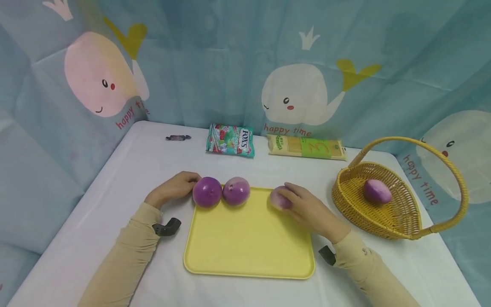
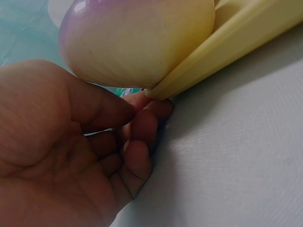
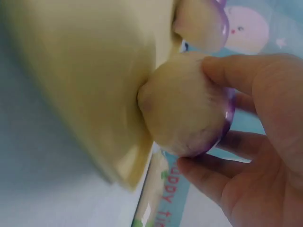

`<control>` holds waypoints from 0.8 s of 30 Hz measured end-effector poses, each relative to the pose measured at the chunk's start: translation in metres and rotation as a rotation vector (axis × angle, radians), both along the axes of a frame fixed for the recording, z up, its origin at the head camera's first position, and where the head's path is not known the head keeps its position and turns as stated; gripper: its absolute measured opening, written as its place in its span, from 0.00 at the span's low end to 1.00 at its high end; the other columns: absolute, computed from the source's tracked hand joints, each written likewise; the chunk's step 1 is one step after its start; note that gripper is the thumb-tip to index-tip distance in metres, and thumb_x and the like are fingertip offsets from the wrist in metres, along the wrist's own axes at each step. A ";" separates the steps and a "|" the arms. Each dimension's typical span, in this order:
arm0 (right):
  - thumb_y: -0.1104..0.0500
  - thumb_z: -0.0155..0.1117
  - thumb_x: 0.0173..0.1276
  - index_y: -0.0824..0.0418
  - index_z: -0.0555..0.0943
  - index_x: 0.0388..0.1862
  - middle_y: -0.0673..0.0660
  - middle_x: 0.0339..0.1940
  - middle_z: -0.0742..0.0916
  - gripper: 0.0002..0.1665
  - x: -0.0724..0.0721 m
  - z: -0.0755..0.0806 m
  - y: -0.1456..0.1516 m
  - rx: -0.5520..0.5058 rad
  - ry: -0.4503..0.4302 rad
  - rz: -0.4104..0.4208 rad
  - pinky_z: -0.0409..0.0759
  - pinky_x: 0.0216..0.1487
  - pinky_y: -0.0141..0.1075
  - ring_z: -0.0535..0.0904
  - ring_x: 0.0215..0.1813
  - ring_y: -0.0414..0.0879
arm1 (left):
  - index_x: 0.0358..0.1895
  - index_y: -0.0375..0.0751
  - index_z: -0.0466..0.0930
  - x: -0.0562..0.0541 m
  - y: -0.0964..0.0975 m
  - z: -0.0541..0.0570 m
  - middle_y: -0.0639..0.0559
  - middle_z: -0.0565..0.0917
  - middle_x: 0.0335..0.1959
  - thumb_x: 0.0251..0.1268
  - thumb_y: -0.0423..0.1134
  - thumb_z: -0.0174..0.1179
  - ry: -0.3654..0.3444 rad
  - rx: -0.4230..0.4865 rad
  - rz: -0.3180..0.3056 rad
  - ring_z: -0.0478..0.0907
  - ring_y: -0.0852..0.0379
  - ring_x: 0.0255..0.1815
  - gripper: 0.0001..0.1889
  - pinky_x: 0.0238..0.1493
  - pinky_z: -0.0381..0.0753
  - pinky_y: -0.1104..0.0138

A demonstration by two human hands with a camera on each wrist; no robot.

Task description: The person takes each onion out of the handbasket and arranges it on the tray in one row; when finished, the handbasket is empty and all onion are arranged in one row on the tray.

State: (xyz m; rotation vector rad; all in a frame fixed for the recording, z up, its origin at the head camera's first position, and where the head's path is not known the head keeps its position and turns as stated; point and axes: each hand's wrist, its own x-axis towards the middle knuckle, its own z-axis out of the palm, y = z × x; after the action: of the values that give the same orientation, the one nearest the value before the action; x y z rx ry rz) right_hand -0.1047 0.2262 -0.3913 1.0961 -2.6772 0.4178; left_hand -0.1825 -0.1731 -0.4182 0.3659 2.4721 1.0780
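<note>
My right hand (image 1: 307, 209) holds a round purple-and-white vegetable (image 3: 182, 106) at the tray's back right, thumb on one side and fingers on the other. In the right wrist view its pale nubbed end faces the yellow tray (image 3: 80, 80). Near the back left corner, my left hand (image 1: 174, 186) has its fingers loosely bent, fingertips right at the tray rim (image 2: 213, 56), below a glossy purple vegetable (image 2: 137, 42). That purple vegetable (image 1: 207, 192) sits beside a paler one (image 1: 236, 191) along the tray's back edge.
To the right stands a handled wicker basket (image 1: 368, 221) holding another purple-and-white vegetable (image 1: 377, 191). Along the back of the white table (image 1: 153, 264) lie a wrapped candy (image 1: 178, 137), a green FOX'S bag (image 1: 230, 140) and a pack of noodles (image 1: 307, 147). A blue curtain (image 1: 215, 64) hangs behind.
</note>
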 end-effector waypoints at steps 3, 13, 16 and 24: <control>0.56 0.71 0.62 0.61 0.71 0.67 0.66 0.63 0.77 0.35 -0.003 0.001 -0.011 0.008 -0.085 -0.036 0.76 0.64 0.49 0.76 0.65 0.59 | 0.45 0.42 0.83 0.000 -0.001 0.000 0.46 0.83 0.44 0.72 0.39 0.48 -0.001 0.003 -0.001 0.76 0.50 0.51 0.13 0.63 0.71 0.47; 0.51 0.70 0.63 0.60 0.70 0.68 0.64 0.65 0.77 0.37 -0.013 0.001 -0.036 0.009 -0.176 -0.039 0.75 0.66 0.47 0.75 0.66 0.56 | 0.43 0.43 0.83 0.000 0.000 0.001 0.47 0.83 0.43 0.71 0.38 0.48 -0.006 0.010 0.003 0.75 0.51 0.49 0.12 0.62 0.72 0.49; 0.51 0.70 0.63 0.61 0.70 0.69 0.63 0.66 0.76 0.38 -0.013 0.000 -0.040 0.014 -0.162 -0.030 0.76 0.66 0.46 0.75 0.66 0.56 | 0.43 0.43 0.83 0.000 0.000 0.001 0.47 0.83 0.43 0.71 0.39 0.48 -0.009 0.007 0.003 0.75 0.51 0.50 0.12 0.62 0.72 0.49; 0.49 0.71 0.62 0.58 0.65 0.72 0.60 0.68 0.75 0.43 -0.012 0.002 -0.041 0.019 -0.178 -0.059 0.79 0.62 0.46 0.76 0.66 0.54 | 0.43 0.42 0.83 0.000 0.000 0.001 0.47 0.83 0.42 0.71 0.39 0.48 -0.009 0.006 0.004 0.75 0.51 0.49 0.12 0.61 0.72 0.49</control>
State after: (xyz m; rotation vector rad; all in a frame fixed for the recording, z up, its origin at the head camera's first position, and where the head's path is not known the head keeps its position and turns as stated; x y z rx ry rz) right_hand -0.1171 0.1855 -0.3895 1.0272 -2.8653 0.5020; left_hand -0.1824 -0.1730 -0.4173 0.3581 2.4634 1.0864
